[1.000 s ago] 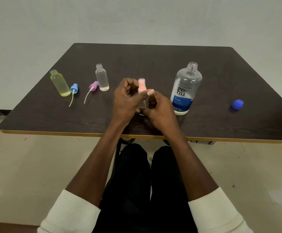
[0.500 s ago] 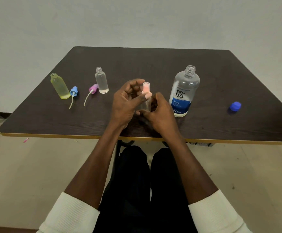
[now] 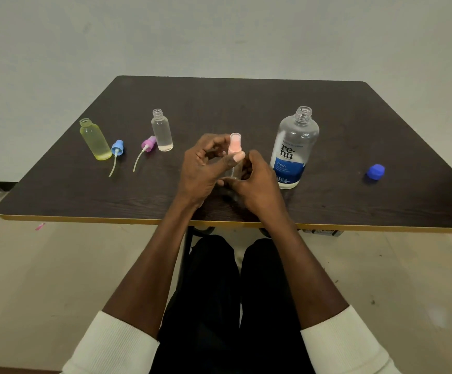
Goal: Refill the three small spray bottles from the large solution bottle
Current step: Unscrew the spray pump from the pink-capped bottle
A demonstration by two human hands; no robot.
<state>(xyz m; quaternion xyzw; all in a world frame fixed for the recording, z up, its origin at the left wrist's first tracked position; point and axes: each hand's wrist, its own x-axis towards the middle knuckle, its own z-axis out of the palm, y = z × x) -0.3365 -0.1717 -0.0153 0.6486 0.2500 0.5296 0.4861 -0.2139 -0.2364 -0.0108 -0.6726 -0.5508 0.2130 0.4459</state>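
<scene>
At the frame's centre the left hand [image 3: 201, 168] pinches the pink spray head [image 3: 234, 143] of a small clear bottle [image 3: 234, 172] — the right hand [image 3: 255, 180] clenches round its body, just above the desk [image 3: 246, 103]. Right of the grip stands the uncapped solution bottle [image 3: 293, 149], its blue cap [image 3: 375, 171] farther right. At left stand two opened small bottles — one yellow [image 3: 94, 140], one clear [image 3: 162, 130].

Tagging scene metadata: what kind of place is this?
Probably a plain office or lab room set up for recording, not a home. A bare dark table with a yellow edge stands against a blank white wall, on a pale tiled floor, with only the task bottles laid out.
</scene>
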